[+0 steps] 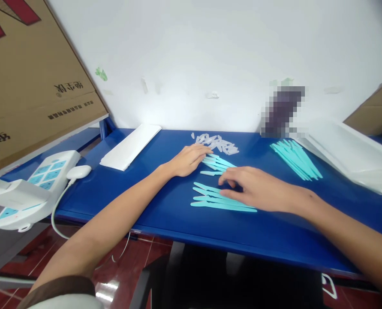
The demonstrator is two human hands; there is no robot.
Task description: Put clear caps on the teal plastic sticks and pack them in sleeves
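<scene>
My left hand (188, 160) rests at the near edge of a pile of small translucent blade caps (221, 143). Its fingers are drawn together, and their tips hide whatever may be between them. Right beside those tips lies an upper group of turquoise eyebrow razors (219, 162), partly covered. My right hand (255, 187) hovers low over the razors with bent fingers, the thumb apart from the index finger. One single razor (210, 173) runs toward its fingertips. Below, a lower row of razors (221, 206) lies side by side, their right ends partly under the hand.
Another bundle of turquoise razors (296, 159) lies to the right, near a white tray (354, 150). A flat white box (131, 147) is at the back left. A power strip (46, 180) with a white cable and a large cardboard box (39, 86) stand left.
</scene>
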